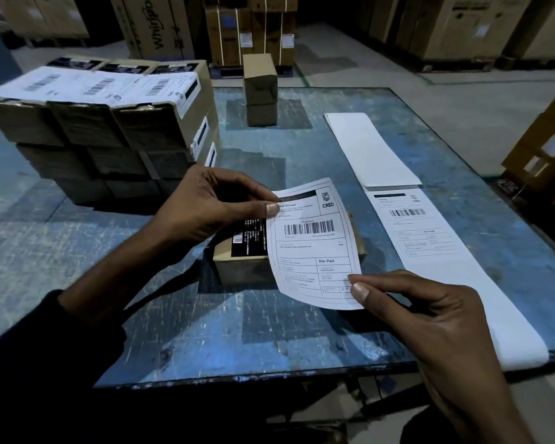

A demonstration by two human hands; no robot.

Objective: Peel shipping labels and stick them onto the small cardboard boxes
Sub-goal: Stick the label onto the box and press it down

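At frame centre, the left hand pinches the shipping label's upper left corner while the right hand pinches its lower right corner, holding it over a small cardboard box on the desk. The label hides most of the box; its fine print is unreadable.

White label with black barcode stripes; brown cardboard box; scuffed blue table.

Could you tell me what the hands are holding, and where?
A peeled shipping label: left hand pinches its top left corner, right hand its bottom right corner.
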